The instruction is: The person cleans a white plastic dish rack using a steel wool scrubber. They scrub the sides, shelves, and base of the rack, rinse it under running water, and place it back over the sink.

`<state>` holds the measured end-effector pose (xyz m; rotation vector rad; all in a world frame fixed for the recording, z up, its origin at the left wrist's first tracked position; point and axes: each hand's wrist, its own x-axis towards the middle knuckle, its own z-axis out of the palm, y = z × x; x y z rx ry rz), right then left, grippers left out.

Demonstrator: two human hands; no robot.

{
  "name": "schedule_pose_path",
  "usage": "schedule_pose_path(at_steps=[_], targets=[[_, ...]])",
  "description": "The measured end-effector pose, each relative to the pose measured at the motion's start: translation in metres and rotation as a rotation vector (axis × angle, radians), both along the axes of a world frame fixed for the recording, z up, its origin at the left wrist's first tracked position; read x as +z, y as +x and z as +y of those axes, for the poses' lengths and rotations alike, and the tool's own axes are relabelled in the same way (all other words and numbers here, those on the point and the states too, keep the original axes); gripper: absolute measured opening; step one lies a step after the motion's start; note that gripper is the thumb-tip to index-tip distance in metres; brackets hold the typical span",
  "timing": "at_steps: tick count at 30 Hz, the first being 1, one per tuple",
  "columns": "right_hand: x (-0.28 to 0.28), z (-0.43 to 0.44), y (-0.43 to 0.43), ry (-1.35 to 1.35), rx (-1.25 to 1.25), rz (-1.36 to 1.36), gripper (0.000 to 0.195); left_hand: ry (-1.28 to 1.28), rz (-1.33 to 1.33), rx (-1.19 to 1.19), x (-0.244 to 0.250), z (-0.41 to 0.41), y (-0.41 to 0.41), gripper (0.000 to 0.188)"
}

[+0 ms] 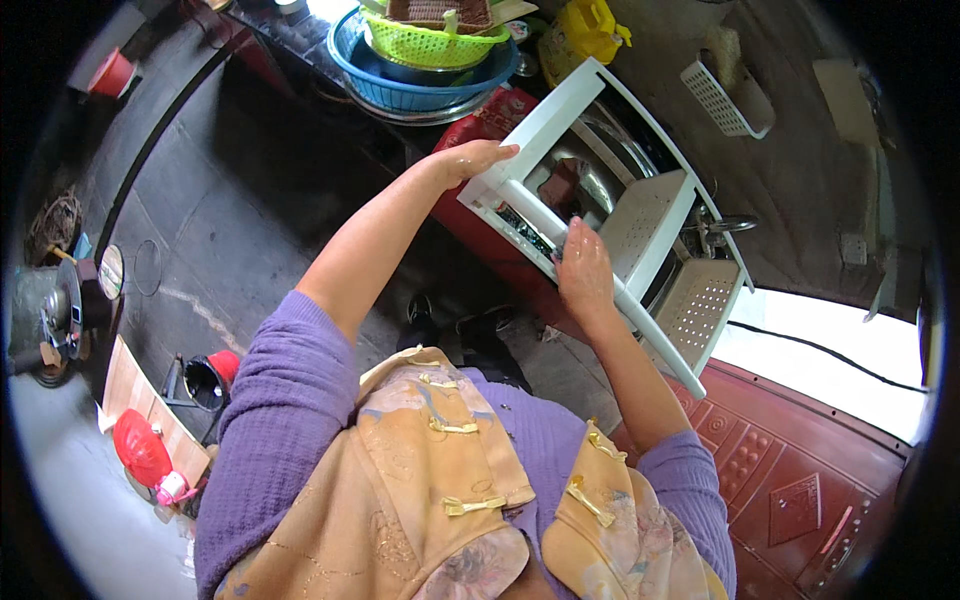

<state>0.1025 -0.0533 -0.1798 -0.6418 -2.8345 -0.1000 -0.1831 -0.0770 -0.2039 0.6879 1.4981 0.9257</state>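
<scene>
A white plastic tiered rack (534, 139) with perforated shelves stands tilted over a metal sink basin (600, 184). My left hand (476, 159) grips the corner of its frame, thumb lying along the top. Wet and curled, my right hand (585, 270) presses against the rack's long near rail. Something small and dark shows at the right fingertips; most of it is hidden by the hand. Through the frame, a reddish-brown patch is visible in the basin. One perforated shelf (694, 300) sits near the rack's lower right end.
A blue plastic basket (420, 94) holds a lime-green colander (431, 43) on the dark counter. Behind the rack are a yellow container (581, 37), a faucet (724, 223) and a white wall basket (724, 101). An embossed red door (795, 457) lies at right. A red dustpan (141, 448) is at left.
</scene>
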Motion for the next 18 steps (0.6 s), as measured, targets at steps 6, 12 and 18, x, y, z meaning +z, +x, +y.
schedule_pose_path(at_steps=[6,12,18], targets=[[0.003,-0.007,-0.128,-0.187,-0.161,0.205,0.065,-0.022,-0.269,0.114,0.000,0.000,0.003,0.052],[0.006,0.007,-0.105,-0.092,-0.150,0.114,0.065,-0.062,-0.331,0.115,0.005,-0.006,-0.012,0.051],[-0.002,-0.004,-0.127,0.121,-0.113,0.016,0.065,-0.090,-0.394,0.149,0.007,0.000,-0.002,0.051]])
